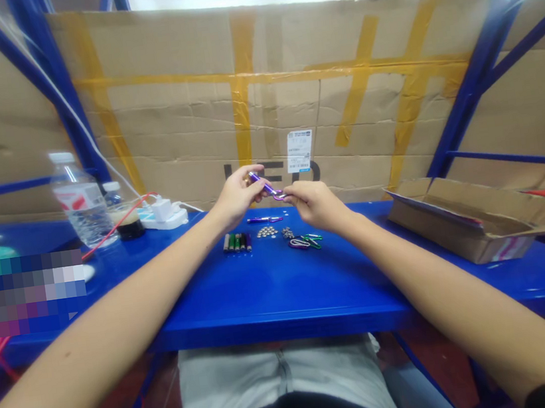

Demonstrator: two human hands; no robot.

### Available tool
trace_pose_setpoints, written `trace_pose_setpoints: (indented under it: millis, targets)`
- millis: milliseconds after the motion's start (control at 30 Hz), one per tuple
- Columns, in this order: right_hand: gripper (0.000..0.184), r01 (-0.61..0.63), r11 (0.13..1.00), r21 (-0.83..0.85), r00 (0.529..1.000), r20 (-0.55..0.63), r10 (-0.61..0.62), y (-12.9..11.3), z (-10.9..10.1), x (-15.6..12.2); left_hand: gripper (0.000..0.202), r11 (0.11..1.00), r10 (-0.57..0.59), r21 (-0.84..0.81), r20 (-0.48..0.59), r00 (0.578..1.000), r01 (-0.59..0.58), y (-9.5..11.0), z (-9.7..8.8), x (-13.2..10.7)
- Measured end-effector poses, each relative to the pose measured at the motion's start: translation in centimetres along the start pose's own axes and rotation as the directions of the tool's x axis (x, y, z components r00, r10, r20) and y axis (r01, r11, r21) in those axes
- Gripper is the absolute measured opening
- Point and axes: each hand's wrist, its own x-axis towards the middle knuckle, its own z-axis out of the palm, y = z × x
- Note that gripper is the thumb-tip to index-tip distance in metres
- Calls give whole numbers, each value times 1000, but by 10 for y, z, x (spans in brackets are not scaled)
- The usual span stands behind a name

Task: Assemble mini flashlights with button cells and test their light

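My left hand (243, 191) is raised above the table with its fingers closed on a slim purple metal tube (260, 181), which looks like a mini flashlight. Against its lower end, my right hand (313, 202) pinches a purple carabiner (279, 196); whether the two are linked is too small to tell. Below my hands lies another purple tube (264, 220). A row of green, black and grey tubes (237, 243) is to the left. Several small silver discs (267, 231) sit in the middle, beside a little pile of metal rings (287, 233) and some purple and green carabiners (306, 241).
On the blue table (274, 291), a water bottle (82, 202), a dark-liquid bottle (126, 220) and a power strip (163, 213) stand at the left. An open cardboard box (475, 217) is at the right. A taped cardboard sheet (182, 129) rises behind.
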Motion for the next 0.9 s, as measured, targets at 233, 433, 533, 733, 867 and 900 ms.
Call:
trace_pose_setpoints:
  millis: [233,433,533,733,867,900]
  targets:
    - [19,-185,982,-36,983,12,185,8,1,2,33,992,16,123,-33,999,-11,-3,1,-2]
    - [11,-419,890,180,905,5,425,3,9,2,22,985,35,169,-69,997,-23,-8,1,-1]
    - [19,-494,823,280,866,75,495,1,15,0,20,987,34,162,-82,996,-20,-8,1,-2]
    - [25,-551,792,262,834,145,532,-3,19,-1,20,986,29,166,-15,999,-27,-10,3,-6]
    - [28,-493,853,172,870,110,480,-6,20,-2,20,972,0,234,17,1000,-4,-12,5,-11]
    - [27,-472,866,167,882,102,461,-7,20,-2,20,964,-3,265,11,1000,0,-12,6,-12]
